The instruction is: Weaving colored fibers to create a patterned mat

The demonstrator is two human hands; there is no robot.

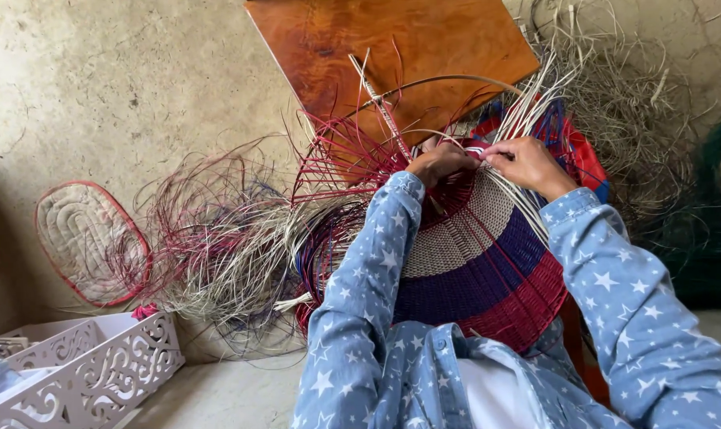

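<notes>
A half-woven basket (476, 278) lies in my lap, with bands of cream, dark blue and red. Red and pale stakes fan out from its far rim. My left hand (440, 163) is closed on strands at the weaving edge. Beside it, almost touching, my right hand (527, 163) pinches a pale strip (478, 151) at the same edge. Both arms wear a light blue shirt with white stars.
Loose red, purple and pale strands (217, 238) sprawl on the floor at left. An oval woven mat with a red rim (90, 242) lies farther left. A white fretwork box (98, 369) sits bottom left. A polished wooden board (392, 48) lies ahead; a pile of dry fibre (631, 103) at right.
</notes>
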